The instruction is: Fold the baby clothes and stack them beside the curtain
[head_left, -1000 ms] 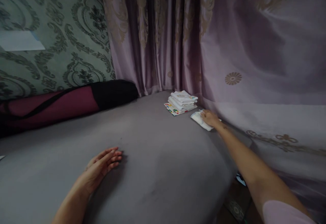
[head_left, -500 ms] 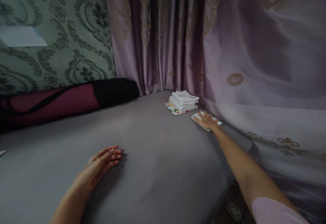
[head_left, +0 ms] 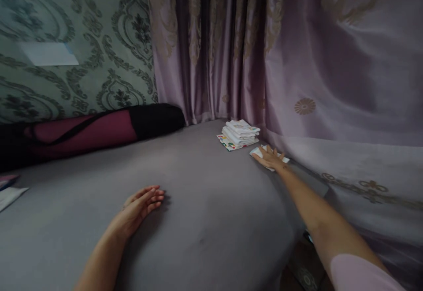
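My right hand (head_left: 271,158) lies flat with its fingers spread on a small folded white cloth (head_left: 257,151), pressing it to the grey bed surface (head_left: 205,180). The palm covers most of that cloth. Just beyond it and to the left sits a stack of folded white cloths (head_left: 240,133). Its bottom piece has a bright coloured print and sticks out toward me. My left hand (head_left: 142,205) rests over the bed at left of centre, palm turned inward and fingers loosely stretched, holding nothing.
A long black and maroon bag (head_left: 99,128) lies along the patterned wall. Purple curtains (head_left: 297,61) hang behind and to the right of the bed. Flat white cloth (head_left: 11,197) and a pinkish piece (head_left: 7,180) show at the left edge. The bed's edge drops off at lower right.
The view has turned slightly left, bringing more of the pieces at the left edge into sight. My right hand stays on the folded cloth, and my left hand keeps nearly the same pose.
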### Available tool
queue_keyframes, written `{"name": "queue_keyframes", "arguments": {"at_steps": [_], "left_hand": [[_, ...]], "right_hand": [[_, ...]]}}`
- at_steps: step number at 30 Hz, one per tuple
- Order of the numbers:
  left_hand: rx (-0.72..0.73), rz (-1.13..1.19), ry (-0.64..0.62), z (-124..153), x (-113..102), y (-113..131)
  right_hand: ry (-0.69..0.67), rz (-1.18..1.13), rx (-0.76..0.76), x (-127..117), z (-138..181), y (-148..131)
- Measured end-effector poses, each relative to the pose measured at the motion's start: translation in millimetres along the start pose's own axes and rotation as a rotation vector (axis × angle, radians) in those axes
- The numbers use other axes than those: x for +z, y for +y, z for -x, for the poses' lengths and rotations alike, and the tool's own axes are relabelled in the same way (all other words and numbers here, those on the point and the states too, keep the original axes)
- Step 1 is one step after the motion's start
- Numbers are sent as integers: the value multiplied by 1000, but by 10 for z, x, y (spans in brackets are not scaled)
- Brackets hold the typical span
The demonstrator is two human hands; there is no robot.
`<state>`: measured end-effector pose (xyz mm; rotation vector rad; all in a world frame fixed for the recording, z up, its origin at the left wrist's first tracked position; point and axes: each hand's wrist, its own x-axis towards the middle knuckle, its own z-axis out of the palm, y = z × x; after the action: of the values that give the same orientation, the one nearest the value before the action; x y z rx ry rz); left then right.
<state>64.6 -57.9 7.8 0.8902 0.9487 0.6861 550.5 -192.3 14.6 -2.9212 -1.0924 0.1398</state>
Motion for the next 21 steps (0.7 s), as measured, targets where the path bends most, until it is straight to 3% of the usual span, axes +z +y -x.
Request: {"name": "queue_keyframes", "arguments": {"at_steps": [4, 9, 12, 16, 18, 21], "left_hand": [[41, -4, 15, -5, 15, -23], [257, -135, 157, -130, 65, -156], [443, -398, 214, -212, 83, -244], [810, -822, 386, -275, 36, -298], [858, -992, 399, -284, -3, -291], [779, -1149, 470, -268, -41, -261]], "right_hand": [[195, 46, -52, 42, 135, -163], [532, 1, -222, 44, 355, -535], [528, -50, -396, 93, 388, -836], [476, -146, -620, 335, 281, -1406], [426, -200, -710, 495, 242, -1776], [395, -281, -817, 685, 313, -2343]]}}
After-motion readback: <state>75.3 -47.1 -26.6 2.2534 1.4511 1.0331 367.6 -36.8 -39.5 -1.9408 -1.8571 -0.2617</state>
